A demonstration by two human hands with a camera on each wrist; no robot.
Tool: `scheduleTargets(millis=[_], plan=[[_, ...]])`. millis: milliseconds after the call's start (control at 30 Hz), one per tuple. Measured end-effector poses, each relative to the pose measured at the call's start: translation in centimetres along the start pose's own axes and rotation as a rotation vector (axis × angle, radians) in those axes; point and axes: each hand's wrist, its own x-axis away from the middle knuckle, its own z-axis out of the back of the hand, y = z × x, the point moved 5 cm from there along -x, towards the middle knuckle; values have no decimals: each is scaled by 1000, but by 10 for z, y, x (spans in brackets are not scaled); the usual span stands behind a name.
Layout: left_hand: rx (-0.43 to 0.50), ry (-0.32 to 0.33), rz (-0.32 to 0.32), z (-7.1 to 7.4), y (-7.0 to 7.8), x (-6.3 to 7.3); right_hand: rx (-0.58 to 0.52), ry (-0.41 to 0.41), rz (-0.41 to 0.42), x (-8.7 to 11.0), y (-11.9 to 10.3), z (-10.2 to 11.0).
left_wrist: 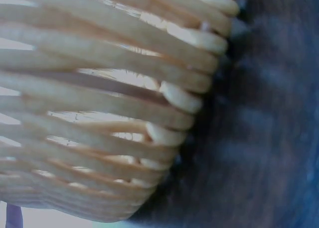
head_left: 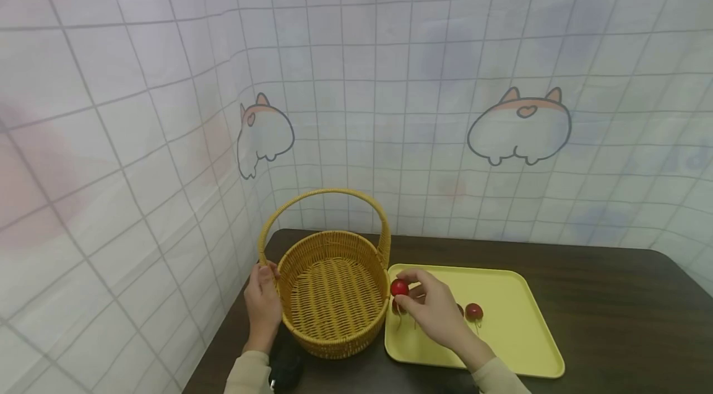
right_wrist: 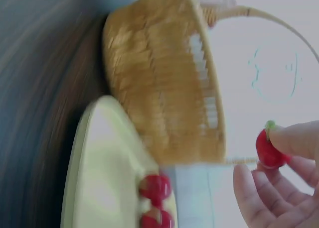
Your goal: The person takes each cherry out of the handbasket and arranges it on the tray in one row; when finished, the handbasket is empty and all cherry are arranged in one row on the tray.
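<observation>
A round yellow wicker basket [head_left: 372, 332] with a tall arched handle stands upright on the table. My left hand [head_left: 263, 302] grips its left rim, close to the foot of the handle. Woven strips of the basket's outer wall [left_wrist: 99, 88] fill most of the left wrist view. Between thumb and fingers, my right hand [head_left: 437, 313] pinches a red cherry [head_left: 399, 287] with a thin stem, held above the tray's left edge beside the basket. Other cherries lie on the yellow tray [head_left: 512, 332]: one [head_left: 474, 312] right of the hand, others partly covered by it.
The tray sits just right of the basket on a dark brown wooden table [head_left: 613, 307]. A black object [head_left: 286, 369] lies in front of the basket, near the left sleeve. A grid-patterned curtain [head_left: 379, 103] with cartoon animals rises behind the table and along its left side.
</observation>
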Motion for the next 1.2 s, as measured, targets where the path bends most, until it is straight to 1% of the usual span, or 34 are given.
scheduleTargets(millis=[167, 333, 433, 500, 567, 733, 900, 1033, 1200], plan=[[3, -5, 6, 2, 0, -2, 50, 53, 8, 9, 13, 27], [1, -14, 23, 1, 1, -2, 86, 122, 3, 14, 32, 61], [-2, -16, 31, 1, 1, -2, 108, 165, -43, 16, 48, 81], [-3, -15, 33, 2, 2, -2, 127, 178, -77, 18, 57, 92], [-5, -14, 31, 2, 2, -2, 141, 170, -102, 20, 67, 101], [-3, -19, 30, 2, 1, -3, 162, 96, -156, 24, 88, 117], [3, -26, 30, 1, 0, -3, 166, 50, -224, 30, 106, 133], [1, -25, 32, 1, 1, -2, 149, 27, -268, 34, 119, 140], [-4, -27, 43, 1, 1, -1, 122, 1, -316, 41, 130, 144]])
